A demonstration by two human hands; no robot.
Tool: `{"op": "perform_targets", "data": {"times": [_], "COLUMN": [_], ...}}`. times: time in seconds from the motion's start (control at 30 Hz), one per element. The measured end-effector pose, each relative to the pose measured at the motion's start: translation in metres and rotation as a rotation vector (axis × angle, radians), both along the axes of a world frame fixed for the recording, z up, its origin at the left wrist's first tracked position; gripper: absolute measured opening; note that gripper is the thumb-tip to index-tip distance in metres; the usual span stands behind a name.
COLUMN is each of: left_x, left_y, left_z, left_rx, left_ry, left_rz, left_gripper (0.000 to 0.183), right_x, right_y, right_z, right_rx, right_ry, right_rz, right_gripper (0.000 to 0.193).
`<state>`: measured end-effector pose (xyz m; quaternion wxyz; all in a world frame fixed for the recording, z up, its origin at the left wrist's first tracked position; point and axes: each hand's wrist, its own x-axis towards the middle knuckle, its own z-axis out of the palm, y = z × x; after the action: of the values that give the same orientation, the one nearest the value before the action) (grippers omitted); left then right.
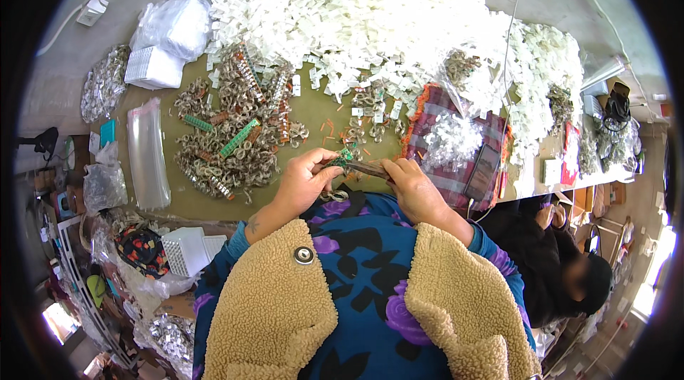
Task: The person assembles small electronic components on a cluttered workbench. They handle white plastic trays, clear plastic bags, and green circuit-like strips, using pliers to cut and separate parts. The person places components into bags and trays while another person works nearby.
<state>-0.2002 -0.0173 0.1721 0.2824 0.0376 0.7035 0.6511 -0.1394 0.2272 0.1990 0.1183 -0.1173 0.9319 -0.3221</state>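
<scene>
Just in front of my chest, my left hand (305, 179) pinches a small green piece (343, 157) between thumb and fingers. My right hand (417, 188) grips a slim dark metal tool (370, 168), its tip against the green piece. The tool's exact kind is partly hidden by my fingers. To the left of my hands lies a tangled heap of brownish-grey coiled pieces (246, 159), mixed with orange and green strips (239, 138). Small loose orange bits (328, 128) and more coiled pieces (369, 100) are scattered beyond my hands on the olive tabletop (311, 103).
A large mound of small white plastic pieces (356, 17) covers the far side. To the right, a plaid cloth (433, 120) carries clear pieces (452, 141) and a phone (485, 172) on a cable. Clear plastic sleeves (148, 155) lie left. Another person (548, 259) sits at the right.
</scene>
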Motion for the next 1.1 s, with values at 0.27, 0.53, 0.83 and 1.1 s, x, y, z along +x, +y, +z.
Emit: {"op": "perform_targets", "data": {"times": [0.27,0.53,0.83,1.1], "left_x": [0.002,0.003,-0.007,-0.002], "left_y": [0.001,0.0,-0.012,-0.004], "left_z": [0.001,-0.002,-0.002,0.007], "left_rx": [-0.027,-0.025,0.182,0.062], "left_ry": [0.057,0.168,-0.09,-0.108], "left_rz": [-0.001,-0.051,-0.139,-0.01], "left_gripper": [0.018,0.013,0.024,0.027], "right_x": [0.001,0.002,-0.003,0.005], "right_y": [-0.001,0.002,0.022,0.002], "right_z": [0.0,-0.003,-0.011,-0.002], "right_rx": [0.038,0.145,-0.172,0.034], "right_ry": [0.033,0.079,-0.192,0.017], "right_rz": [-0.022,0.046,0.053,-0.021], "right_gripper": [0.05,0.039,0.034,0.046]}}
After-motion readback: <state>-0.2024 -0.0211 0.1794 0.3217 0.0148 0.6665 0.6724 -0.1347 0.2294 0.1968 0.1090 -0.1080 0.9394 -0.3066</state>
